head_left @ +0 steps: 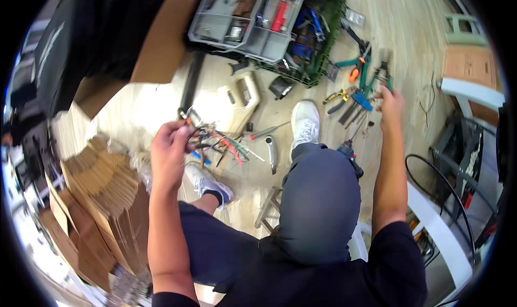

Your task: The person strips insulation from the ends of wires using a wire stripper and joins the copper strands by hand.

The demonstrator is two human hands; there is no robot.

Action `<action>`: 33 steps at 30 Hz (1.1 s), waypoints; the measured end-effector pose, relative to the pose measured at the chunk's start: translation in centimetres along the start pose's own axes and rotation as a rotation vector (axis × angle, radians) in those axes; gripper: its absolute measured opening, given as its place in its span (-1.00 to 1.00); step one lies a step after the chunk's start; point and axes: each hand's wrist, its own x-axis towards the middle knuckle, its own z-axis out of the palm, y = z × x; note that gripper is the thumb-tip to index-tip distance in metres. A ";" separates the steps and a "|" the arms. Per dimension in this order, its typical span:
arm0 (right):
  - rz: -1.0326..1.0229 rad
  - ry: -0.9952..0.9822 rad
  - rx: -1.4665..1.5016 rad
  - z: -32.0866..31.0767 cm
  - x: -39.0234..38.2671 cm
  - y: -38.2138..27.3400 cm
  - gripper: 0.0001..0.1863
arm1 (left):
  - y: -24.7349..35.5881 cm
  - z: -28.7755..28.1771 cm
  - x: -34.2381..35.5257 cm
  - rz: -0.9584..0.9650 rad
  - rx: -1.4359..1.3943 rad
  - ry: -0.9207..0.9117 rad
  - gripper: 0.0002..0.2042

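Note:
My left hand (pixel 171 145) is closed in a pinch beside a tangle of coloured wires (pixel 229 141). Thin wire ends show at its fingertips, one with an orange tip. On the right, the fingers of my right hand (pixel 391 105) are closed around green-handled pliers (pixel 383 73), whose head is smeared by motion. Just left of that hand, a blue-topped tool holder (pixel 362 101) lies near yellow-and-black pliers (pixel 337 98). Green-and-orange pliers (pixel 358 67) rest farther away. Between my hands are a grey utility knife (pixel 271 155) and a red-tipped screwdriver (pixel 263 132).
An open toolbox with a grey compartment tray (pixel 264 48) and a green bin (pixel 321 73) stands ahead. A cream plastic case (pixel 245 97) lies before it. Flattened cardboard (pixel 116 199) is stacked at left. White framing (pixel 447 242) and a black cable (pixel 455 199) are at right.

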 end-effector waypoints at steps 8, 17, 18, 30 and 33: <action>-0.628 -0.172 0.704 -7.7 -18.7 -14.3 -0.46 | -0.5 -3.5 -6.7 0.167 -0.237 -0.111 -0.80; -0.714 -0.666 0.739 -5.3 -31.3 -16.9 -0.24 | -3.1 -6.2 -11.9 0.198 -0.158 -0.091 -0.80; -0.707 -0.703 0.782 -4.2 -32.4 -16.3 -0.19 | -3.2 -6.7 -12.3 0.182 -0.132 -0.067 -0.80; 0.028 -1.539 0.530 3.1 -41.9 -7.0 -0.06 | -4.7 -7.4 -13.3 0.231 -0.324 -0.137 -0.84; 0.098 -1.605 0.489 3.7 -42.1 -6.3 -0.09 | -4.5 -7.5 -13.3 0.212 -0.355 -0.113 -0.85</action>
